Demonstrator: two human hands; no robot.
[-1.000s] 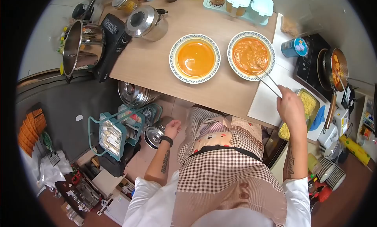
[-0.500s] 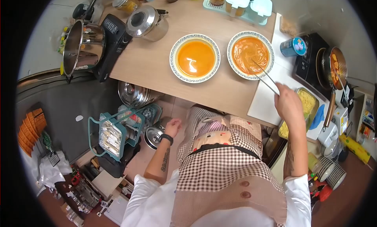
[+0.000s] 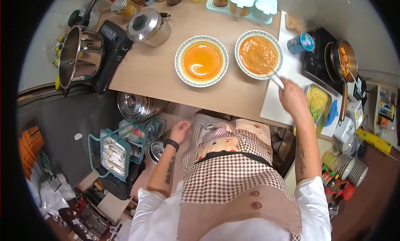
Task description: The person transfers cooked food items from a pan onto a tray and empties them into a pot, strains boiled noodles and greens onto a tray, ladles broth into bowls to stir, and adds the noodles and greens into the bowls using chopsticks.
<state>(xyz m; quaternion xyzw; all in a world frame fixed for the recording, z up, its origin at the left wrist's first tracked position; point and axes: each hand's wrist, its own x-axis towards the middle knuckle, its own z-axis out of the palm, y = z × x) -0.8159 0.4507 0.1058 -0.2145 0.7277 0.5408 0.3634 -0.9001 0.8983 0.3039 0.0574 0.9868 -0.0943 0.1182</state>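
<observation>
My right hand (image 3: 293,96) is closed around a pair of chopsticks (image 3: 278,81), whose tips dip into the orange soup (image 3: 255,51) in the right patterned bowl (image 3: 238,57). The soup's surface is rippled and streaked. Beside it stands a second patterned bowl (image 3: 178,63), its orange soup (image 3: 202,57) smooth and shiny. Low at my side, below the table edge, my left hand (image 3: 180,131) hangs with loosely bent fingers and holds nothing.
A lidded pot (image 3: 155,32) and a tall steel pot (image 3: 79,55) by a black burner (image 3: 111,45) stand left. Rightward are a blue can (image 3: 300,44), a tray of noodles and greens (image 3: 329,105), and a frying pan (image 3: 352,59). Lidded containers (image 3: 266,7) line the back.
The chopsticks have moved within the right bowl and are now closer together near its front right rim. The whole view has shifted slightly. My left hand still hangs at my side.
</observation>
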